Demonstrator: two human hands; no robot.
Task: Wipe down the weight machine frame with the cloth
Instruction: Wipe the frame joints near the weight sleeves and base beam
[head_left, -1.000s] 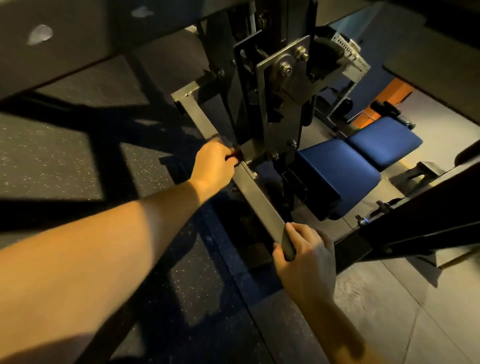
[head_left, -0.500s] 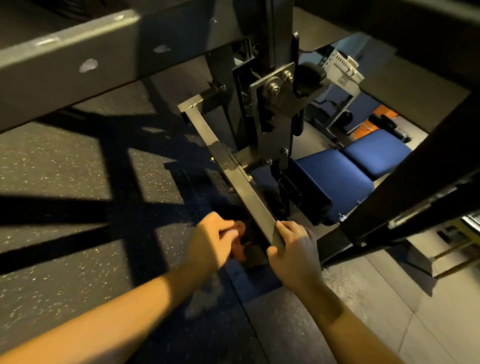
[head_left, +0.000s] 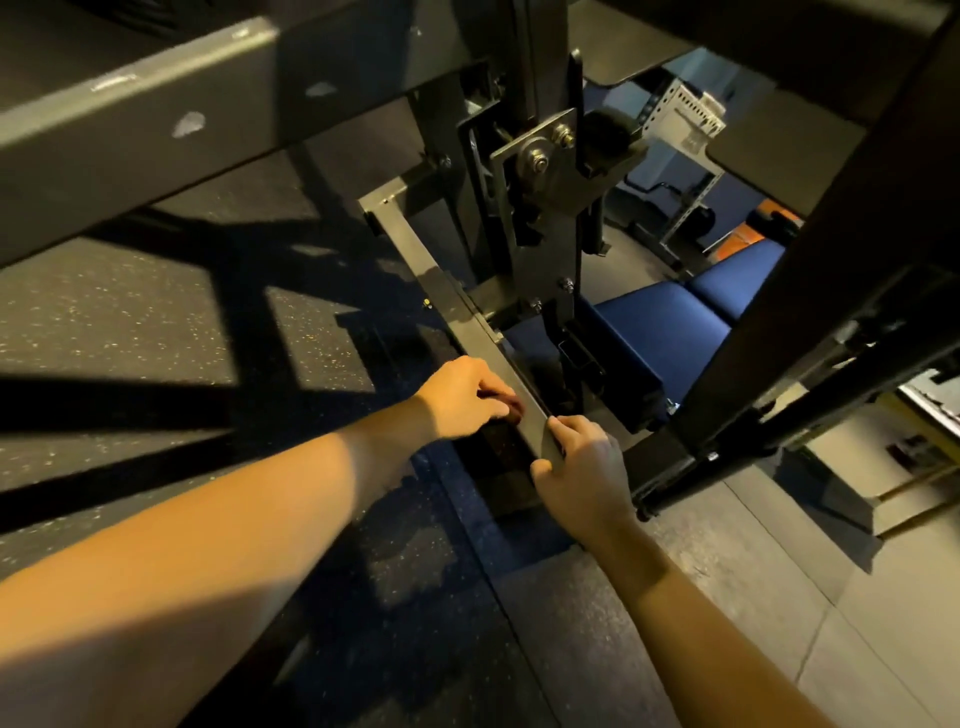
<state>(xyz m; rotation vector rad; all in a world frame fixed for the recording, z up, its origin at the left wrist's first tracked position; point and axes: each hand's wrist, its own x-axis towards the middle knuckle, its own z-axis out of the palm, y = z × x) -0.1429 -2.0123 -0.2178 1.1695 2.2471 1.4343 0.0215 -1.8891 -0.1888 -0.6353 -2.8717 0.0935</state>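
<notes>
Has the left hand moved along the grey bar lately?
Yes. The left hand, gripping the cloth, slid down the grey bar from the bolted bracket toward the right hand at its near end.

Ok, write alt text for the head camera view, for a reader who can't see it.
Seen from above, a person's left hand holds a dark red cloth against the side of a grey metal bar on a weight machine, while the right hand grips the bar's near end. A blue padded bench sits beyond it.
</notes>
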